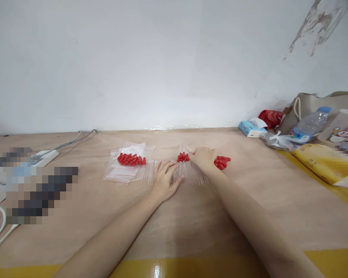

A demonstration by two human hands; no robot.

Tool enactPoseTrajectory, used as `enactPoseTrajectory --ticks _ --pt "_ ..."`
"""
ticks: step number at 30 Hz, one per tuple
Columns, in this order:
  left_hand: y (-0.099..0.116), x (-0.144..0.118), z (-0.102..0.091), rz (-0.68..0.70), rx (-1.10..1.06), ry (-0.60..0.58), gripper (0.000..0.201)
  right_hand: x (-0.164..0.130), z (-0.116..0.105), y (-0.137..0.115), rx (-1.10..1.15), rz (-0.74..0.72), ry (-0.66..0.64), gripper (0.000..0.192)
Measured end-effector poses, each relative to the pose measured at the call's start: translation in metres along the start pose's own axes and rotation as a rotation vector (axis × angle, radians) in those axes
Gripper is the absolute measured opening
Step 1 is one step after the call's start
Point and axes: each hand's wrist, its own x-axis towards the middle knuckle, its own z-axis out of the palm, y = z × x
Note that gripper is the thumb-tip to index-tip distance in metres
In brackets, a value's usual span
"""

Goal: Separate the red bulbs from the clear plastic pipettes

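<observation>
A wooden worktop carries clear tubes, red caps and plastic bags near its middle. At its right edge lie a water bottle and yellow packet; a power strip sits at the left.

Table looks like raw plywood, matt with a faint grain, and the near edge has glossy yellow tape that catches the light. The clear tubes mid-table are see-through plastic, the red caps look like matt rubber. Zip bags on the left are thin shiny film. Far right: a clear plastic bottle, brown paper bags, and a wall of flaking matt paint
</observation>
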Motion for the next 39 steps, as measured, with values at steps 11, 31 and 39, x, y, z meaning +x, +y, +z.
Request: enactPoseTrajectory --ticks 11,31,39 --pt "0.002 -0.007 -0.012 0.13 0.226 0.123 0.042 -0.069 0.002 0.049 0.19 -0.709 0.486 0.021" --pt "0.009 -0.012 -0.025 0.288 0.283 0.015 0.015 -0.091 0.018 0.059 0.244 -0.861 0.513 0.02" --pt "0.008 -0.012 -0.024 0.311 0.271 0.038 0.013 -0.09 0.022 0.063 0.308 -0.89 0.484 0.012"
